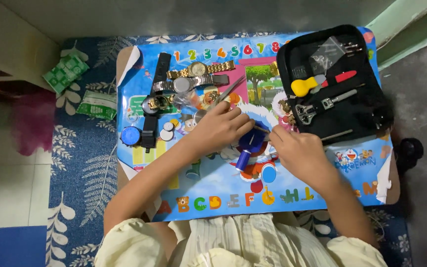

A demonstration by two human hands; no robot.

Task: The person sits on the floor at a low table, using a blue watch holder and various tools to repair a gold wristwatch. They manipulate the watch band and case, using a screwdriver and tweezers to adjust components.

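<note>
Centrally on the cartoon-printed table (pixel 322 190), the left hand (pixel 219 129) clasps a blue watch-link remover (pixel 249 143) while the right hand (pixel 297 151) pinches a thin pin tool (pixel 262 129) against it. Wristwatches (pixel 193 81) lie toward the far left corner, a black tool case (pixel 379 106) at the far right.

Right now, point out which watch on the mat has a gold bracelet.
The gold-bracelet watch, lying topmost under the printed numbers; the silver-banded watch below it and the black-strapped watches differ.
</note>
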